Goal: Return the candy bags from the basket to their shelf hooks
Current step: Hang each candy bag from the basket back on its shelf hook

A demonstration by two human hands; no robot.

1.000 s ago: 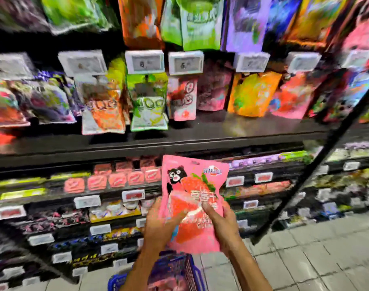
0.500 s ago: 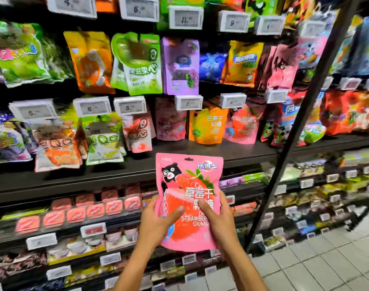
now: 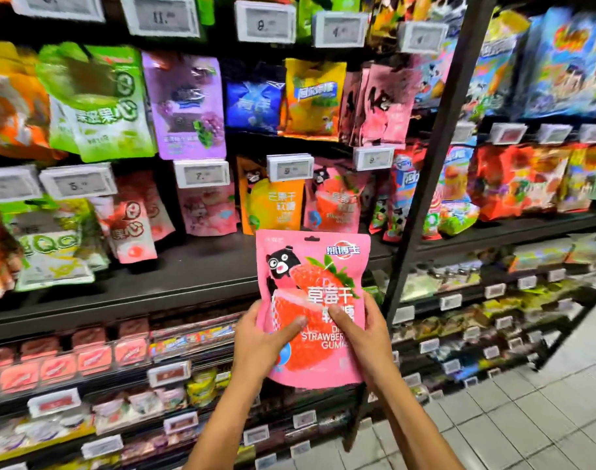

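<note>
A pink strawberry gummy bag point(image 3: 311, 276) with a black bear and a hang hole at its top stands upright in front of the shelves. My left hand point(image 3: 261, 346) grips its lower left edge, thumb across the front. My right hand point(image 3: 361, 334) grips its lower right edge the same way. Just above and behind it, matching pink strawberry bags point(image 3: 333, 198) hang on a hook under a price tag point(image 3: 372, 157). An orange mango bag point(image 3: 272, 205) hangs to their left. The basket is out of view.
Rows of hanging candy bags fill the upper shelves, with price tags point(image 3: 201, 173) in front. A black shelf board point(image 3: 174, 273) runs below them. A black upright post point(image 3: 435, 157) stands to the right of the bag. Tiled floor point(image 3: 527, 418) lies at lower right.
Both hands have lifted the pink bag higher and slightly right, toward the hanging rows. My view has tilted up, and the blue basket has dropped out of sight.
</note>
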